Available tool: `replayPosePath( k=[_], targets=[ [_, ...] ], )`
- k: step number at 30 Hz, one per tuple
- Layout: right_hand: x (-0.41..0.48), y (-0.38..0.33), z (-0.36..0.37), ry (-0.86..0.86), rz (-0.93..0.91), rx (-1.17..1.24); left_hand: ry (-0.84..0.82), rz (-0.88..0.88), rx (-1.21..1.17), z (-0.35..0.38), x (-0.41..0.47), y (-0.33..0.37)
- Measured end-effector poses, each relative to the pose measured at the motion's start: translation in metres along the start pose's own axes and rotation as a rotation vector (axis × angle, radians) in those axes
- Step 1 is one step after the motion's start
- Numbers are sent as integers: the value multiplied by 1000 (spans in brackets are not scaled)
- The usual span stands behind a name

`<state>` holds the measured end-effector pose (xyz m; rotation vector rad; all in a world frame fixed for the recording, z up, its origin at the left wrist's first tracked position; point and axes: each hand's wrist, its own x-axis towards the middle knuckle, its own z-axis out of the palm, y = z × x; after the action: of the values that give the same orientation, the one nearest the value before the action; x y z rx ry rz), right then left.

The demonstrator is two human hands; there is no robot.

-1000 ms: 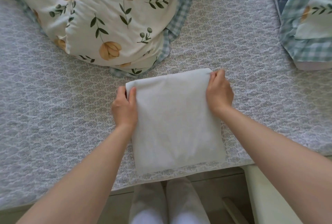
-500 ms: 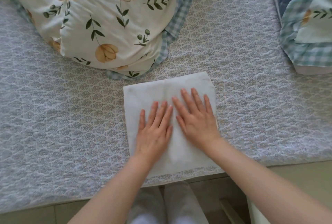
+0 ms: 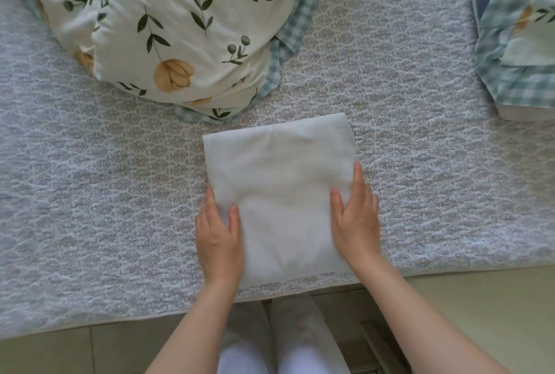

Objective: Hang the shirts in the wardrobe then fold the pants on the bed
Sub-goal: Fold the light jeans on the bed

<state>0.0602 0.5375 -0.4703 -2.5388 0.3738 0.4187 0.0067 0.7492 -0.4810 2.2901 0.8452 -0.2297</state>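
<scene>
Thumbs lie on top of the folded white pants (image 3: 279, 193), straight fingers spread along its side edges: left hand (image 3: 219, 238) at the left edge, right hand (image 3: 356, 223) at the right. Whether the fingers reach under the cloth cannot be told. The pants lie flat at the near edge of the quilted bed (image 3: 105, 193), with a floral pillow (image 3: 168, 28) just beyond.

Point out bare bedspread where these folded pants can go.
Widest free patch: grey quilted bedspread left of the folded white pants, in front of the cream floral pillow. Another between pants and green checked bedding, right. Crowded beyond the pants, where the pillow nearly meets them.
</scene>
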Motion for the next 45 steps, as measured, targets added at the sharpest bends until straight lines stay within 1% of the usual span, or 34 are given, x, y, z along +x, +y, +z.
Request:
replayPosePath(
  k=[2, 6, 8, 10, 13, 15, 21, 25, 30, 37, 42, 45],
  targets=[
    [-3, -1, 2, -11, 69, 85, 35, -83, -70, 2, -9, 1],
    [2, -5, -1, 0, 165, 142, 109, -226, -120, -2, -10, 7],
    [6, -10, -4, -27, 189, 187, 97, -305, -186, -6, -5, 15],
    [10, -14, -6, -58, 204, 212, 71, -340, -264, -8, 0, 21],
    [12, -19, -10, -81, 217, 255, 80, -417, -382, -11, 6, 28],
    [11, -23, -14, -88, 240, 360, 97, -434, -437, -15, 5, 32],
    [-1, -33, -25, -56, 255, 537, 202, -428, -666, -29, -4, 33],
    [-13, -50, -32, -80, 214, 559, 264, -437, -751, -53, -14, 29],
    [-45, -91, -41, -201, 133, 500, 344, -447, -784, -105, -30, 9],
    [-121, -187, -33, -292, -52, 432, 526, -498, -852, -196, -64, -52],
    [-191, -264, -10, -395, -192, 358, 655, -526, -887, -282, -101, -108],
    [-237, -312, 8, -464, -281, 305, 744, -572, -899, -335, -130, -142]
  ],
)
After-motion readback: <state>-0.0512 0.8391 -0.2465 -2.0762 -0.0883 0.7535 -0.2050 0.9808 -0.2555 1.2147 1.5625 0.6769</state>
